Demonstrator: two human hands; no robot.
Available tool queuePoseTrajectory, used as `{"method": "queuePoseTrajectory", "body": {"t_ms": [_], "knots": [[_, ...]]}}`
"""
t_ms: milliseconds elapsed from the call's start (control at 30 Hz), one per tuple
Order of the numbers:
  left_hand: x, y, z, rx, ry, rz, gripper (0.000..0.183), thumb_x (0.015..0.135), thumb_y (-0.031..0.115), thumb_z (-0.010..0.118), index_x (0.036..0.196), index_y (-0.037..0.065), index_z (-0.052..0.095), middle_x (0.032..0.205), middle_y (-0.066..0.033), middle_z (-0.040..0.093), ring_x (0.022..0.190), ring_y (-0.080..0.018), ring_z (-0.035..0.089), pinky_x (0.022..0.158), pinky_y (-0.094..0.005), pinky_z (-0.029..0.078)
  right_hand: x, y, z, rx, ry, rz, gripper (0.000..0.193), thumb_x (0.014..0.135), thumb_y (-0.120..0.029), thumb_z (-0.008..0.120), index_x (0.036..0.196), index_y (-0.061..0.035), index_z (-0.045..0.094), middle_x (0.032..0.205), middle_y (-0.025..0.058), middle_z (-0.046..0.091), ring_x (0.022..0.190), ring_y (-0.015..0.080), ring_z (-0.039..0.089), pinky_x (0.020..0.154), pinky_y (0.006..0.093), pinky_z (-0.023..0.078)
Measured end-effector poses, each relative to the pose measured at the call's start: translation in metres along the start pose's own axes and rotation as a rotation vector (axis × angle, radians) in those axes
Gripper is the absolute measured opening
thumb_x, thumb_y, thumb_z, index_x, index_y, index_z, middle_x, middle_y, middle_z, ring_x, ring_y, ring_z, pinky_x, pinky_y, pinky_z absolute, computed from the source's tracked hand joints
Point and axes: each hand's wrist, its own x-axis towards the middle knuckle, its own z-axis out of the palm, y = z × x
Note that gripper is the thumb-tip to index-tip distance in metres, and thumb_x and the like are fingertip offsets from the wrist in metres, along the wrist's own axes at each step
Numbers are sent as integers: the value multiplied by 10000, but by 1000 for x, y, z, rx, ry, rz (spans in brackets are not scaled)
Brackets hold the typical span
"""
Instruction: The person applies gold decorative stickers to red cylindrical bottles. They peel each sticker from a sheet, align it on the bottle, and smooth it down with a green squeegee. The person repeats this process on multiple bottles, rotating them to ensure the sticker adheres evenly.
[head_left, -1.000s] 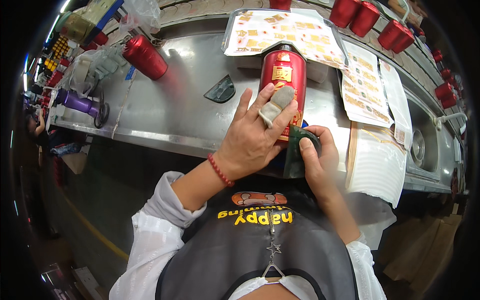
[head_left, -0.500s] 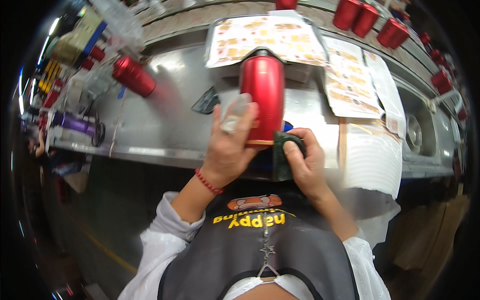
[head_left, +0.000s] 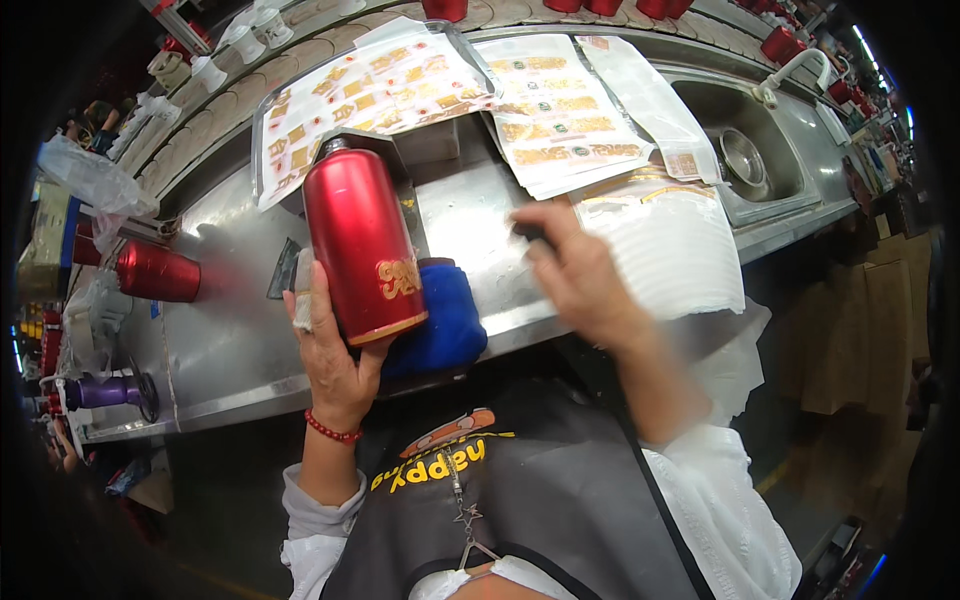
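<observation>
My left hand (head_left: 340, 385) gripped the red bottle (head_left: 360, 230) near its base, fingers curved round it. My right hand (head_left: 585, 280) pinched a dark piece (head_left: 531, 233) between thumb and fingers

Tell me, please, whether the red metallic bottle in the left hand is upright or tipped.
Tipped: the red bottle shows its long side, neck away, base toward the camera.
</observation>
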Motion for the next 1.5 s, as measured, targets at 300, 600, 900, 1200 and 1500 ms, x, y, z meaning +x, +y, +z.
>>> {"method": "queuePoseTrajectory", "body": {"t_ms": [300,600,900,1200,1500], "knots": [[-5,-2,8,-248,3,-85,969,940,528,640,1548,-93,209,1472,-286,468,1306,-386,534,1099,-429,400,228,241,-122,-985,-11,513,648,893,52,466,1440,-287,548,1604,129,340,1384,414,424,1110,509,421],[-18,-4,9,-346,-17,-130,1005,906,409,741,1571,-66,156,1576,-270,336,1421,-359,413,1160,-419,329,211,266,-127,-1252,-274,423,464,1003,-177,462,1425,-354,542,1560,92,392,1419,331,385,1032,528,465],[-6,-3,7,-366,-14,-80,982,887,269,785,1565,-61,156,1450,-291,499,1266,-380,583,1063,-420,459,176,318,-198,-946,184,562,262,877,-218,666,1087,-80,741,1245,149,651,1223,360,563,982,409,492],[-11,-5,9,-359,-13,-116,960,947,469,659,1573,-61,160,1568,-265,357,1397,-355,453,1138,-409,376,196,302,-191,-1071,304,379,186,893,-236,635,984,-100,725,1188,143,642,1104,419,573,956,481,488],[-5,-5,7,-318,0,-37,959,907,424,728,1562,-51,214,1536,-277,401,1389,-396,456,1142,-440,371,197,339,-216,-1008,119,673,409,837,-431,689,984,-57,765,1001,178,738,962,355,701,890,449,528]]}}
